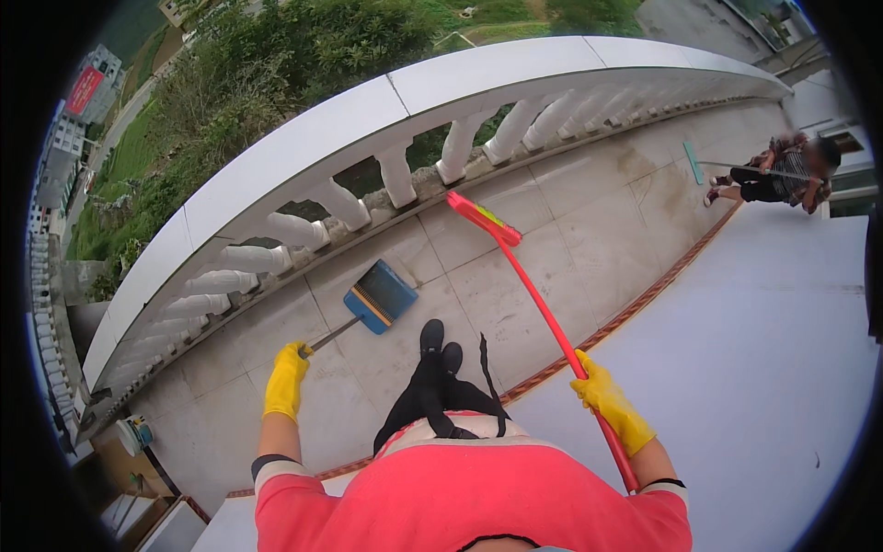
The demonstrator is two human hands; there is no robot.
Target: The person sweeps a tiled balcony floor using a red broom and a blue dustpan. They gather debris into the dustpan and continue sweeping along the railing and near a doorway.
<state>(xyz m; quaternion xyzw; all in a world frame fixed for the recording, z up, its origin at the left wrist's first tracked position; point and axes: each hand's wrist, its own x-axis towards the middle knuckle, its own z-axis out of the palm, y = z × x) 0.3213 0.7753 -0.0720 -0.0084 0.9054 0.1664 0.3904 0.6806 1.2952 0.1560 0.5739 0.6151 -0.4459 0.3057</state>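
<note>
Both my hands wear yellow rubber gloves. My left hand (pixel 289 379) is closed round the grey handle of a blue dustpan (pixel 384 299), whose pan rests on the tiled floor ahead of my feet. In my right hand (pixel 609 401) is the red pole of a broom (pixel 543 308), gripped partway down, with the pole's upper end running back past my forearm. The broom's red head with yellow-green bristles (pixel 492 219) is out in front, near the foot of the balustrade. Dustpan and broom head are apart from each other.
A white balustrade (pixel 395 170) curves along the balcony's outer side, with greenery beyond. A white wall (pixel 736 350) runs along my right. At the far right another person (pixel 782 175) holds a long pole with a teal head (pixel 693 163). Assorted items (pixel 136 432) sit at the lower left.
</note>
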